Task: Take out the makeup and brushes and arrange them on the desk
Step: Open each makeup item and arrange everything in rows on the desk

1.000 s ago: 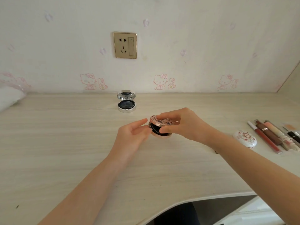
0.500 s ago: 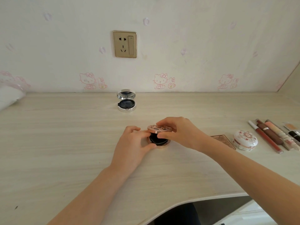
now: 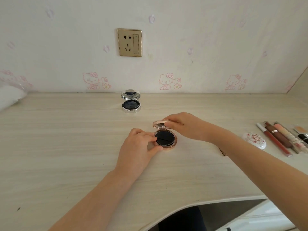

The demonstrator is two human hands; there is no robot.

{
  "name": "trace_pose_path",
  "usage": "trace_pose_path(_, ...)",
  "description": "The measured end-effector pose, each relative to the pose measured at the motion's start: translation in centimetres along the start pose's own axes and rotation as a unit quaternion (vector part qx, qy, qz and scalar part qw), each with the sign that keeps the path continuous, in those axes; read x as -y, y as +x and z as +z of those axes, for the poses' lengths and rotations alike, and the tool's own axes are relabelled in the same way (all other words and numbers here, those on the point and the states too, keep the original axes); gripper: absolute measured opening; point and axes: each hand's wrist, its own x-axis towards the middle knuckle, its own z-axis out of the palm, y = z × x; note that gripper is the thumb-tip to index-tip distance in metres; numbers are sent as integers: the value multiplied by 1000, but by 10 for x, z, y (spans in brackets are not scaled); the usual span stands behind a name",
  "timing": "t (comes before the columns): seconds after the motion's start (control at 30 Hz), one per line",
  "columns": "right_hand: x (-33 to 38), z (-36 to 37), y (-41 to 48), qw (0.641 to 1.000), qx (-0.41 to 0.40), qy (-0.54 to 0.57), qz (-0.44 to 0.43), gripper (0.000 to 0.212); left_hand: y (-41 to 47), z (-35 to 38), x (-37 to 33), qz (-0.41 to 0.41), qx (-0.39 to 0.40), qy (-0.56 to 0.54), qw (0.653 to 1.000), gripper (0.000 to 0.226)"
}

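Midway: rose-gold compact at centre of surface, left hand pinching base, right hand pinching raised lid. Silver compact open at far edge; white case, tubes laid right. No brushes visible; more likely left.

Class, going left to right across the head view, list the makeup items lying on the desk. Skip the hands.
silver compact → rose-gold compact → white floral case → row of lip tubes
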Motion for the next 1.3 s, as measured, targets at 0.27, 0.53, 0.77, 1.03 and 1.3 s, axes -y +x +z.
trace_pose_path(0.27, 9, -12, 7, 999, 43, 26, 21, 28, 1, 1, 1, 13, -4, 5, 1000, 37)
trace_pose_path(0.53, 7, -9, 2, 999, 30, 35, 3, 33, -1, 3, 0, -7, 1, 2, 1000, 32)
trace_pose_path(0.77, 2, -5, 0, 999, 22, 34, 6, 22, -1, 1, -1, -20, 9, -14, 1000, 32)
trace_pose_path(1.03, -12, 34, -39, 981, -176, 27, 75, 55, -3, -3, -5, -7, 9, -16, 1000, 31)
trace_pose_path(1.3, -5, 67, -57, 980, -196, -41, 15, 39, -5, -2, -9, 26, -10, 22, 999, 33)
